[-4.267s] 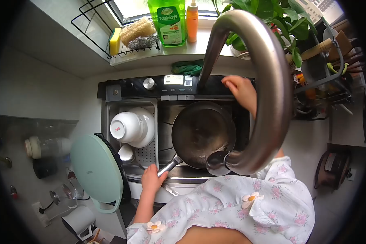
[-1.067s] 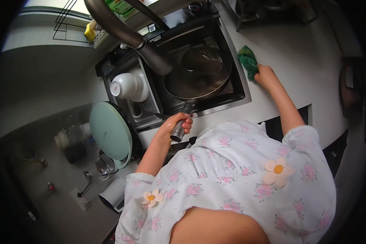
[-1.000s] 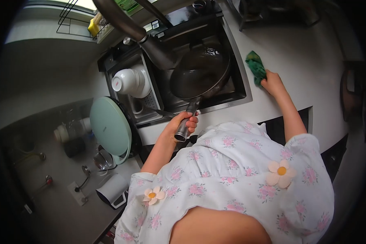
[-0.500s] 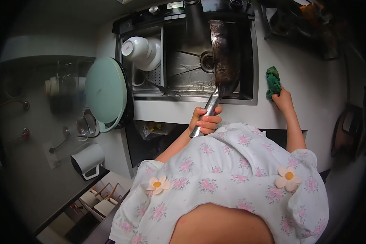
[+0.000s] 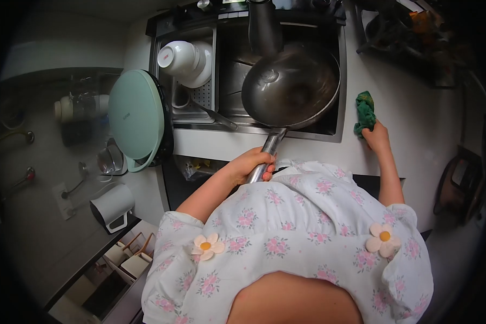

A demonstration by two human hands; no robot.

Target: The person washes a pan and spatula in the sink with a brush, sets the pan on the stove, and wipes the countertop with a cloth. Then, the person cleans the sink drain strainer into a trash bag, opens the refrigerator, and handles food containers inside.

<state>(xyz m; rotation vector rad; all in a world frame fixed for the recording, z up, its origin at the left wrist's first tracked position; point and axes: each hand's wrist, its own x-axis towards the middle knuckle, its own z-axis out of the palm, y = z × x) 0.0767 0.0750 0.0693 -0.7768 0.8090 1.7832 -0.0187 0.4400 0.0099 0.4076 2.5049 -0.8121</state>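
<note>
My left hand (image 5: 257, 164) is closed round the metal handle of a dark pan (image 5: 291, 89). The pan lies open side up over the right part of the sink (image 5: 229, 128), below the dark faucet (image 5: 264, 32). On the counter right of the sink, my right hand (image 5: 377, 136) grips the lower end of a crumpled green cloth (image 5: 365, 110). White bowls (image 5: 183, 60) are stacked on their side in the perforated tray at the sink's left, with a ladle-like utensil (image 5: 220, 117) near them.
A mint-green round appliance (image 5: 137, 116) stands left of the sink. A white kettle (image 5: 112, 207) is at the lower left. At the upper right is a dark rack (image 5: 394, 40) with items, and a dark appliance (image 5: 459, 183) sits at the far right.
Compared with half a second ago, the pan has turned from its edge to face upward. Earlier, my right hand was near the sink's back panel without the cloth, which lay behind the sink.
</note>
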